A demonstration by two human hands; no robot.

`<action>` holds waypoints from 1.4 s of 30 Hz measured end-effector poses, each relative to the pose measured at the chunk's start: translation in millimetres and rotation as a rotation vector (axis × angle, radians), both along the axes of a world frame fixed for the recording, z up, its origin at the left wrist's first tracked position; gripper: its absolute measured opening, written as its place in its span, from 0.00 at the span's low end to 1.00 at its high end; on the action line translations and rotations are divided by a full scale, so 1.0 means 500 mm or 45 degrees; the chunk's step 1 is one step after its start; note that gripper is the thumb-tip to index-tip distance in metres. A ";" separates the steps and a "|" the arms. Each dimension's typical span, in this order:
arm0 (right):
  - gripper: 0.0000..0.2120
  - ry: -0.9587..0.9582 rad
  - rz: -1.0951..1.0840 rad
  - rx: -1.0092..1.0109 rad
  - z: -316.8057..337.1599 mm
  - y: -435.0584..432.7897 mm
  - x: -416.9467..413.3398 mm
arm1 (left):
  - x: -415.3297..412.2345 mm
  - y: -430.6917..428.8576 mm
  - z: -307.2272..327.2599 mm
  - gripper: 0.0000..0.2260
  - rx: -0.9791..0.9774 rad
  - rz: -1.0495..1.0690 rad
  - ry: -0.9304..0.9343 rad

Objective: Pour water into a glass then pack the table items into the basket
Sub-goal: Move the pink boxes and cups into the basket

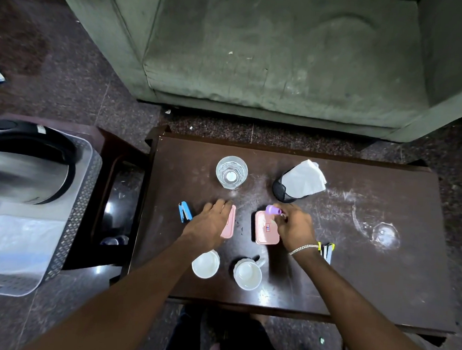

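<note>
Two glossy white cups (206, 264) — beyond, right hand (294, 227) around small purple piece (273, 210).

The table (369, 237) is dark wood, glossy but scuffed with pale scratches and a wet ring, and the glass (231, 172) on it is clear and smooth. Two white cups (247, 273) look like glazed ceramic, the pink boxes (266, 231) like matt plastic. The kettle (22, 170) shows brushed metal with black plastic inside a translucent perforated plastic basket (84, 193); the sofa (272, 55) is worn green cloth.
</note>
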State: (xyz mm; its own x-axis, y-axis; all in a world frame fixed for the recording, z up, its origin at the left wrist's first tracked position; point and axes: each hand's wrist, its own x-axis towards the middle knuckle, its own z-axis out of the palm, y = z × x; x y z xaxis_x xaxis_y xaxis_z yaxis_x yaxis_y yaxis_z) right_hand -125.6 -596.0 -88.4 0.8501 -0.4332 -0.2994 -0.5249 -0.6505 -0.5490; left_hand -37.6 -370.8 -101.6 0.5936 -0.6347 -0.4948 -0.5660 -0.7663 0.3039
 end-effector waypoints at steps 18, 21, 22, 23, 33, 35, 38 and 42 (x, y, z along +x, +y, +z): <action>0.08 0.041 -0.263 0.377 0.044 -0.034 0.003 | 0.009 0.013 0.027 0.44 -0.089 0.039 -0.012; 0.10 0.002 -0.268 0.457 0.072 -0.004 0.016 | 0.021 0.051 0.066 0.44 -0.197 0.087 -0.049; 0.10 -0.008 -0.266 0.480 0.085 0.011 0.024 | 0.027 0.071 0.085 0.44 -0.238 0.113 -0.054; 0.09 -0.024 -0.263 0.505 0.101 0.027 0.033 | 0.034 0.095 0.106 0.45 -0.276 0.140 -0.061; 0.09 -0.197 0.040 0.803 0.249 0.285 0.176 | 0.051 0.436 0.311 0.45 -0.376 0.476 -0.168; 0.10 -0.179 0.134 0.858 0.265 0.351 0.206 | 0.050 0.512 0.328 0.46 -0.338 0.559 -0.163; 0.16 -0.159 0.311 0.873 0.280 0.467 0.247 | 0.048 0.634 0.339 0.46 -0.241 0.679 -0.160; 0.07 -0.136 0.370 0.896 0.280 0.606 0.295 | 0.057 0.766 0.333 0.48 -0.166 0.813 -0.149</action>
